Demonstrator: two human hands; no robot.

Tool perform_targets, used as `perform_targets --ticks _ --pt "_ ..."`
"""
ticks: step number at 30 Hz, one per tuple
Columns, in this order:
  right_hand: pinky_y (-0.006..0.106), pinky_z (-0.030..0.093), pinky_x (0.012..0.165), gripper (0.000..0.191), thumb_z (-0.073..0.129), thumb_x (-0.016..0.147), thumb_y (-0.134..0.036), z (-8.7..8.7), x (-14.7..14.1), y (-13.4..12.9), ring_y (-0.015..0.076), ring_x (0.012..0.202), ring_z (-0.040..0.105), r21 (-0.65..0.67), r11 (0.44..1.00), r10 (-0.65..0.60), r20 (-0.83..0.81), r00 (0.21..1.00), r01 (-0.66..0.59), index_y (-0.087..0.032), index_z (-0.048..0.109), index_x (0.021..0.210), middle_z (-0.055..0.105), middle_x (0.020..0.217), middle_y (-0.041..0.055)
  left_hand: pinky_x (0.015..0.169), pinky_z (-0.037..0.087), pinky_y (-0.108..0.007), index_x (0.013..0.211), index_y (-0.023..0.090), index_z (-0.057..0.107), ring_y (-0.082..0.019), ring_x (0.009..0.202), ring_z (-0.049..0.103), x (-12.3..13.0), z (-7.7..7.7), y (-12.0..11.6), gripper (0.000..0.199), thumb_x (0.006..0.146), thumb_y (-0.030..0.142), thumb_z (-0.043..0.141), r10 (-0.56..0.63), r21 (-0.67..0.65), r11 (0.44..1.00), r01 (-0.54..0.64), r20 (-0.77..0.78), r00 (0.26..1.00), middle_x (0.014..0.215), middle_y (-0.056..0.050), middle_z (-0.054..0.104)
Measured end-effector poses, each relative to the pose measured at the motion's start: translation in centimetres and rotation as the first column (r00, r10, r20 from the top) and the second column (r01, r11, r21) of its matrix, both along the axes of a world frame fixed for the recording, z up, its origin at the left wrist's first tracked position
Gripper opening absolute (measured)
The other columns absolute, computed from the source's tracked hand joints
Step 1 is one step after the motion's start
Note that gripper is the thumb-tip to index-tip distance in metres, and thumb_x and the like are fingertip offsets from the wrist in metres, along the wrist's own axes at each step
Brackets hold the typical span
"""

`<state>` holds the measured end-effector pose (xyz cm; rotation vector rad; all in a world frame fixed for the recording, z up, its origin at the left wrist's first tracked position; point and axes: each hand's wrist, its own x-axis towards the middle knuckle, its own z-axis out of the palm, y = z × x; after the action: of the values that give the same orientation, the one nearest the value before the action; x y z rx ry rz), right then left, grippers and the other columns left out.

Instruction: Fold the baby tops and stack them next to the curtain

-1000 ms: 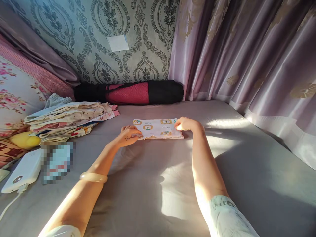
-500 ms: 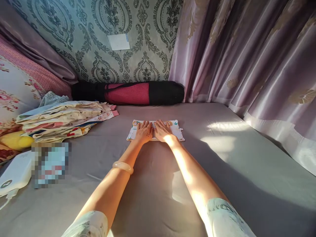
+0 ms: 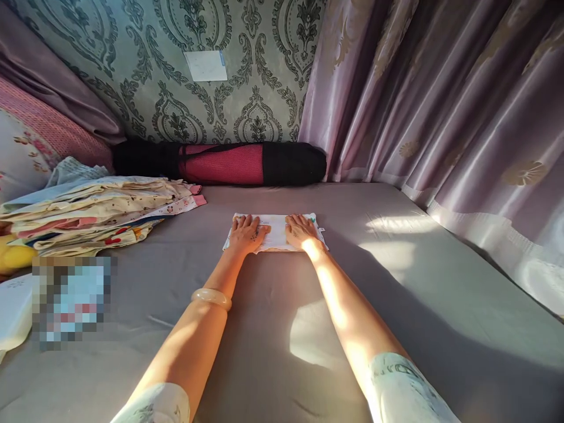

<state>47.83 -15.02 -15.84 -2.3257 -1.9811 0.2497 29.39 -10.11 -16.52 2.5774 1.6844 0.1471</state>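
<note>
A white folded cloth (image 3: 277, 234) with coloured prints lies flat on the grey bed sheet (image 3: 282, 329), directly ahead. Flat on its left part rests my left hand (image 3: 245, 234), fingers stretched out and thumb pointing inward. My right hand (image 3: 302, 231) lies the same way on its right part, fingers forward. A strip of white cloth shows between the two hands. A small tag sticks out at the cloth's right edge. On my left wrist is a pale bangle (image 3: 211, 298).
A stack of clothes (image 3: 110, 208) lies at the left, with a pixelated object (image 3: 77, 302) and a white device (image 3: 15, 308) nearer me. Along the patterned wall sits a black and red roll bag (image 3: 220, 163). Purple curtains (image 3: 396, 100) hang at the right.
My hands have slid apart over the cloth, the left one leftward and the right one rightward. More of the cloth's middle shows. The view has shifted slightly.
</note>
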Motion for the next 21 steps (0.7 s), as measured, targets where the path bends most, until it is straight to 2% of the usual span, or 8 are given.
perform_targets --ticks 4,7,14,18,21 --pt "0.044 0.016 0.122 0.055 0.017 0.104 -0.032 -0.2 1.0 -0.1 0.0237 0.151 0.021 0.014 0.994 -0.112 0.002 0.994 0.112 -0.014 0.037 0.152 0.028 0.163 0.0089 0.118 0.026 -0.05 0.146 0.016 0.045 -0.03 0.149 0.027 -0.8 0.2 0.2 0.061 0.1 0.049 0.023 0.055 0.001 0.998 -0.055 0.003 0.998 0.157 -0.014 0.038" --pt "0.047 0.016 0.122 0.055 0.016 0.104 -0.031 -0.3 1.3 -0.2 0.0236 0.151 0.02 0.036 0.987 -0.16 0.003 0.987 0.159 -0.014 0.037 0.152 0.029 0.163 0.0094 0.118 0.026 -0.052 0.147 0.015 0.043 -0.029 0.15 0.023 -1.1 0.3 0.4 0.062 0.1 0.049 0.02 0.063 -0.032 0.997 -0.063 0.004 0.998 0.159 -0.015 0.036" --pt "0.048 0.018 0.121 0.055 0.015 0.104 -0.031 -0.5 1.4 0.0 0.0237 0.151 0.02 0.029 0.991 -0.133 0.018 0.991 0.133 -0.016 0.038 0.151 0.029 0.163 0.0106 0.119 0.023 -0.053 0.149 0.014 0.04 -0.027 0.152 0.019 -2.0 0.5 0.6 0.062 0.101 0.048 0.02 0.035 -0.102 0.994 -0.03 0.047 0.998 0.162 -0.014 0.029" --pt "0.051 0.015 0.121 0.057 0.013 0.104 -0.033 0.4 1.5 0.1 0.0248 0.152 0.017 -0.024 0.991 -0.129 0.039 0.991 0.13 -0.014 0.032 0.155 0.024 0.164 0.0123 0.121 0.019 -0.054 0.149 0.015 0.04 -0.027 0.152 0.019 -3.1 0.8 0.4 0.06 0.101 0.046 0.021 0.061 -0.118 0.992 -0.048 0.113 0.992 0.163 -0.013 0.027" --pt "0.048 0.009 0.123 0.061 0.014 0.104 -0.037 1.3 1.5 0.0 0.0258 0.153 0.011 0.003 0.996 -0.087 0.053 0.995 0.086 -0.008 0.028 0.156 0.018 0.165 0.015 0.12 0.021 -0.053 0.148 0.017 0.041 -0.026 0.152 0.021 -3.5 0.8 0.4 0.057 0.101 0.044 0.023 0.063 -0.107 0.993 -0.047 0.147 0.987 0.162 -0.012 0.029"
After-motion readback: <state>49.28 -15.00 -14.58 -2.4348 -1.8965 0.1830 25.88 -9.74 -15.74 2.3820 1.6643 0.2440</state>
